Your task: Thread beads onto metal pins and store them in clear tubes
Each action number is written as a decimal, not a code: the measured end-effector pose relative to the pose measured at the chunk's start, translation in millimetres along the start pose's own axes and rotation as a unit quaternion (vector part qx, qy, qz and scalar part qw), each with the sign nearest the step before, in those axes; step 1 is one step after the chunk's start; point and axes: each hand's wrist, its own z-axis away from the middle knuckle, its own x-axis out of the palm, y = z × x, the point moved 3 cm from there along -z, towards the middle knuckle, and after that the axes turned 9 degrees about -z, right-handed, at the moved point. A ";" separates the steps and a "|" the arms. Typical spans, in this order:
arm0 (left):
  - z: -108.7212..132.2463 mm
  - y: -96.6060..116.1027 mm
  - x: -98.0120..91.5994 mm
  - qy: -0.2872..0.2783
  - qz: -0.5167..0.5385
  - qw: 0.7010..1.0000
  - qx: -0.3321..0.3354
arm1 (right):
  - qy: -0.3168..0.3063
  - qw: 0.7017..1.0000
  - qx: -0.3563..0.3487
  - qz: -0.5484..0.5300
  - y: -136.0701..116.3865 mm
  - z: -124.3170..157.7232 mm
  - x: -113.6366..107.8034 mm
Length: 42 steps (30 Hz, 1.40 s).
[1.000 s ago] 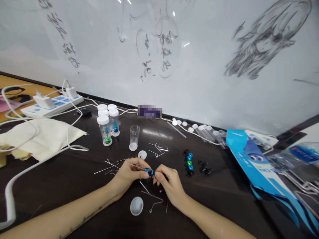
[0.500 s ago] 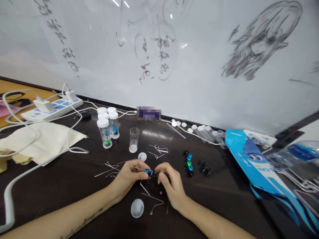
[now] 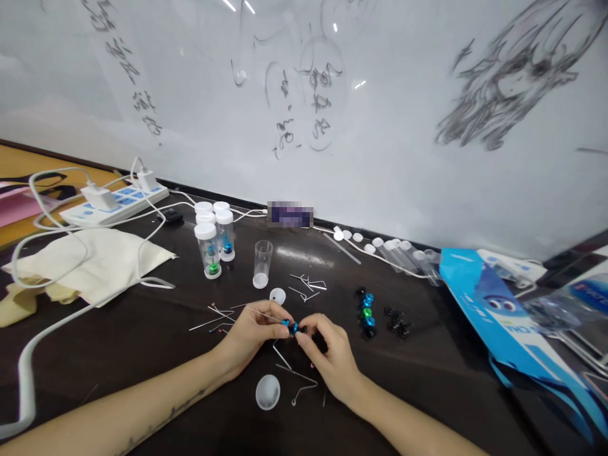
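My left hand (image 3: 256, 332) is closed, its thumb and forefinger pinching a thin metal rod at a small shiny blue spool-like piece (image 3: 285, 323). From the other side, the bent fingers of my right hand (image 3: 335, 358) pinch a second blue-and-black spool-like piece (image 3: 295, 327), right beside the first. The fingertips partly hide both pieces. Under the hands lie bent metal wires (image 3: 304, 376) and a white round cup-like cap (image 3: 268, 392). Just beyond my left fingers is a white lid with a hole (image 3: 277, 296).
A clear tube (image 3: 263, 263) stands behind the hands, with several white-capped tubes (image 3: 206, 247) to its left. Blue, green and black pieces (image 3: 367, 313) lie to the right, near black clips (image 3: 397, 322). Cables, a power strip (image 3: 118, 204), a cloth (image 3: 95, 259) and a blue bag (image 3: 498, 316) flank them.
My right fingers have closed in on the blue-and-black piece, and more of its blue shows. The whole view has shifted slightly, so the table things appear farther right.
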 end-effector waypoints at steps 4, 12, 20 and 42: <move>0.5 0.5 1.1 -0.007 -0.005 1.000 0.003 | -0.020 1.000 0.010 0.004 -0.8 0.1 -0.4; 1.5 2.0 1.8 0.003 -0.025 1.000 -0.001 | -0.054 0.998 0.040 -0.020 1.1 -1.1 2.0; 0.7 1.1 -1.0 0.015 -0.018 1.000 0.006 | 0.003 0.999 0.026 -0.041 -0.3 -0.4 -0.2; 1.2 -2.3 -3.7 0.022 -0.026 0.999 0.002 | 0.026 0.999 0.013 -0.042 -3.1 -1.1 0.5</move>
